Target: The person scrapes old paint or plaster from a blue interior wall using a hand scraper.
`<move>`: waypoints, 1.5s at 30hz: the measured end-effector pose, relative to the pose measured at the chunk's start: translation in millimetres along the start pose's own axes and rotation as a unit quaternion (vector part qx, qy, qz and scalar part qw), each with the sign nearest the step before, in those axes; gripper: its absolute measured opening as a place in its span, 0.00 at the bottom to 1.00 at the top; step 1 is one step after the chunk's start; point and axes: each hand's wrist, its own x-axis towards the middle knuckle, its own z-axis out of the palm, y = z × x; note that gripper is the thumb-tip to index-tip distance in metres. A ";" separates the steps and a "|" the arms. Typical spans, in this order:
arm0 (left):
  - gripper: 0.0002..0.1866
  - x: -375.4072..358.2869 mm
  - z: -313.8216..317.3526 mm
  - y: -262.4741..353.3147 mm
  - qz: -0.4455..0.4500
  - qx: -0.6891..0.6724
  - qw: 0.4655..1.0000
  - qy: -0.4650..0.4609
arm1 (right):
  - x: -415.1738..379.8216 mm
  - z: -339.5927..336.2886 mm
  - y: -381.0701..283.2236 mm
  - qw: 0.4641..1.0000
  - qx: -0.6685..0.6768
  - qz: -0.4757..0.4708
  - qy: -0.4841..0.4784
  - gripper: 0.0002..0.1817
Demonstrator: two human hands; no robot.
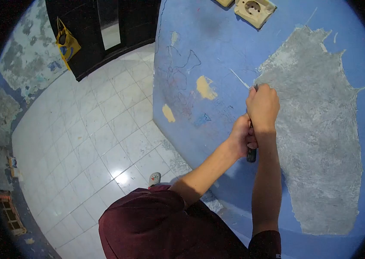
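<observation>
My left hand (242, 134) wraps around the lower part of a black-handled tool (251, 156), whose butt end sticks out below the fingers. Just above it, my right hand (263, 107) is closed around the upper part of the same tool. Only a small dark bit of its tip shows past the right hand, so its exact kind is hidden. The tip is at the left edge of a rough grey bare patch (320, 129) on the blue painted wall (221, 52). A thin white scratch (239, 78) runs up and left from the tip.
A power socket (255, 11) is mounted on the wall above. Cream spots (206, 87) and scribbles mark the paint. White floor tiles (83, 134) lie to the left, with a shoe (154, 178) on them. A yellow bag (67, 43) hangs on a black cabinet (130, 26).
</observation>
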 end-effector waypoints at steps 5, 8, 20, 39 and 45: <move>0.17 2.5 -8.7 1.2 -0.012 -0.026 0.999 -0.021 | 0.4 4.0 -6.4 1.000 -0.018 -0.014 0.002 0.13; 0.16 9.7 -18.3 4.8 -0.010 -0.049 0.998 -0.035 | 6.8 16.2 -11.0 0.999 -0.023 -0.027 0.005 0.12; 0.14 24.6 -33.2 31.6 0.056 -0.067 0.988 -0.124 | 30.1 28.3 -39.6 0.995 -0.039 -0.085 0.034 0.08; 0.16 38.1 -55.6 143.9 0.191 -0.119 0.974 0.010 | 96.2 83.2 -135.5 0.973 -0.037 -0.224 0.036 0.06; 0.15 44.9 -114.5 181.0 0.234 -0.135 0.963 -0.008 | 103.2 139.6 -169.1 0.963 0.039 -0.266 0.022 0.05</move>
